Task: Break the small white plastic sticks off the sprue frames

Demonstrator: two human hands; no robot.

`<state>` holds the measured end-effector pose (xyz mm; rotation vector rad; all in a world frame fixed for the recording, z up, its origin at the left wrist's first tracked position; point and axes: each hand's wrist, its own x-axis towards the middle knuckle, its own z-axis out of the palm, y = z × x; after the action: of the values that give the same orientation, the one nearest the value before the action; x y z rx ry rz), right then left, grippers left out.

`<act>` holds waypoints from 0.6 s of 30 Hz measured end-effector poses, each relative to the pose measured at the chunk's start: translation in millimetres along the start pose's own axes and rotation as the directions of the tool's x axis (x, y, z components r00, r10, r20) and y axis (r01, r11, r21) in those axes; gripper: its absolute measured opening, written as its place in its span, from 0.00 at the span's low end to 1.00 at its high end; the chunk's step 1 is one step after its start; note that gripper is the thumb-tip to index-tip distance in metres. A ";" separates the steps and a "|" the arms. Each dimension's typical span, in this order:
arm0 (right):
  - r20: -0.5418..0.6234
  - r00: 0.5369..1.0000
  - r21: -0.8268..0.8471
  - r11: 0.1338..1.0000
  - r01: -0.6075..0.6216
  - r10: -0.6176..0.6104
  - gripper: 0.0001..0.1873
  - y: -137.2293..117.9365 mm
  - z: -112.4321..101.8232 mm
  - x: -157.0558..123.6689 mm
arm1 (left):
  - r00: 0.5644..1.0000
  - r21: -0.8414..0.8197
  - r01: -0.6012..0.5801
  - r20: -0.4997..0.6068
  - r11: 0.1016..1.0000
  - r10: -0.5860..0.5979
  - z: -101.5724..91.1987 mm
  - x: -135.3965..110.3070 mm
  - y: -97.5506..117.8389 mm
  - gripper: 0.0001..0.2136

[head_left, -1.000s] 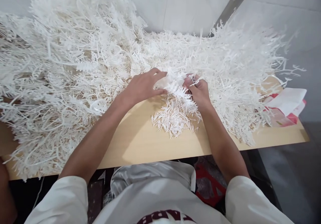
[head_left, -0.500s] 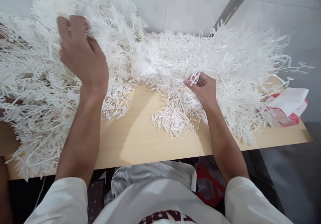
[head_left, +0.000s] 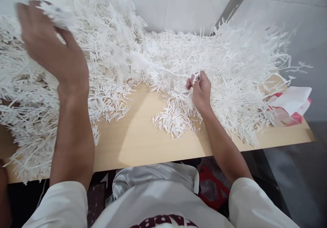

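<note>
A great heap of white branched plastic pieces (head_left: pixel 163 57) covers the back and left of a light wooden table (head_left: pixel 138 142). My left hand (head_left: pixel 48 47) is raised over the heap at the far left, blurred, with a clump of white pieces against its fingers. My right hand (head_left: pixel 200 88) rests at the heap's front edge in the middle, fingers pinched on a thin white plastic stem (head_left: pixel 195 78). A small pile of short loose white sticks (head_left: pixel 176 120) lies on the table just below my right hand.
A white and red plastic bag (head_left: pixel 290 107) lies at the table's right end. White tiled wall stands behind the heap, with a grey metal strip (head_left: pixel 235 3) running up it. Something red (head_left: pixel 212 187) sits under the table near my lap.
My left hand left the spot next to my right hand, swung up and far to the left over the heap carrying white pieces. My right hand stayed nearly in place, still pinching.
</note>
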<state>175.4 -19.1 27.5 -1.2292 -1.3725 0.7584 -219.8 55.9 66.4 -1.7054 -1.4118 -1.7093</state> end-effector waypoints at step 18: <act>0.161 0.987 0.188 0.982 -0.035 0.005 0.23 -12.6 5.7 -12.8 | 0.312 -0.340 -0.048 0.888 0.939 0.338 40.7 -62.8 163.9 0.16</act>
<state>165.2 -33.3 34.3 -1.0518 -1.3828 0.9967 -51.7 -9.1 65.9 -3.1645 -1.2125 -0.6229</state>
